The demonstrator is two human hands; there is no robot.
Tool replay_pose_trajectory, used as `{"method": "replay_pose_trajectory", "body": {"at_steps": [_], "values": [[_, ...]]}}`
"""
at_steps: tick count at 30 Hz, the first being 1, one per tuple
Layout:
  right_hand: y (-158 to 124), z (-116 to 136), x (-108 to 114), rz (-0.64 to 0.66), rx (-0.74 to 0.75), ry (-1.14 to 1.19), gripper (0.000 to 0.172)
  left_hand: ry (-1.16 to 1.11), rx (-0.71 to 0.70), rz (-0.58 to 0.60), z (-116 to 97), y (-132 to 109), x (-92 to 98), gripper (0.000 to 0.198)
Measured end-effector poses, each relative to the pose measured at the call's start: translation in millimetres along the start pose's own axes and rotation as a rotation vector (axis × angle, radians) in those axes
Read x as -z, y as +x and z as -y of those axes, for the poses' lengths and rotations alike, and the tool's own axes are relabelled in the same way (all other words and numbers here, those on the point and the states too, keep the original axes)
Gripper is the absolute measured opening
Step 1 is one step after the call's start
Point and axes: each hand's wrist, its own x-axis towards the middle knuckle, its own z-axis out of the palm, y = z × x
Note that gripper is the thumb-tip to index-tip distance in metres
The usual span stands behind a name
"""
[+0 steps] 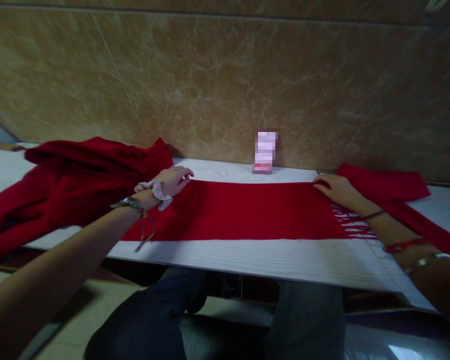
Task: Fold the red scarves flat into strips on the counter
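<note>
A red fringed scarf (255, 210) lies flat and stretched lengthwise on a white wood-grain table (270, 257). At its far edge, left of the middle, my left hand (172, 181) rests with fingers loosely extended and slightly bent. My right hand (337, 190) pinches the far edge near the right end, thumb and fingers together on the cloth. White-looking fringe strands (354, 227) spread out below that wrist. The scarf's left part runs under my left forearm towards a heap of red cloth (86, 185).
More red cloth (390, 185) lies beyond my right hand. A phone-like object with a blurred-out screen (265, 150) leans on the brown marbled wall (195, 85) behind the table. My legs (146, 320) are below the near table edge.
</note>
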Motion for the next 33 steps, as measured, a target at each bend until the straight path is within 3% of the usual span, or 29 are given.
{"method": "replay_pose_trajectory", "body": {"at_steps": [2,5,8,10,13,18,22,24,27,30,33], "values": [[16,1,-12,0.044,-0.02,-0.106,0.03,0.039,0.049,-0.014,-2,11,-9.3,0.034],[20,9,-34,0.039,-0.004,-0.206,0.038,0.069,0.102,-0.046,-17,10,-30.2,0.041],[8,23,-50,0.031,0.079,-0.145,0.046,0.039,0.0,-0.038,-37,-2,-46.8,0.045],[-2,33,-56,0.093,0.113,-0.086,0.049,-0.004,-0.092,0.052,-43,-8,-53.2,0.046],[-10,34,-59,0.194,0.081,-0.053,0.051,-0.062,-0.154,0.168,-31,-8,-61.1,0.048],[-8,-5,-64,0.228,-0.04,-0.127,0.05,-0.056,-0.119,0.151,10,-4,-76.1,0.052],[-6,-17,-61,0.184,-0.136,-0.213,0.049,-0.008,-0.13,0.134,16,-5,-74.3,0.053],[-4,0,-56,0.11,-0.104,-0.227,0.049,0.034,-0.152,0.116,4,-3,-66.4,0.051],[3,50,-48,0.06,0.062,-0.115,0.051,0.025,-0.216,0.089,-25,5,-54.2,0.048],[11,100,-45,0.138,0.208,0.021,0.052,-0.056,-0.253,0.076,-54,15,-52.8,0.048],[13,119,-49,0.228,0.236,0.066,0.052,-0.101,-0.261,0.127,-66,20,-60.3,0.049]]}}
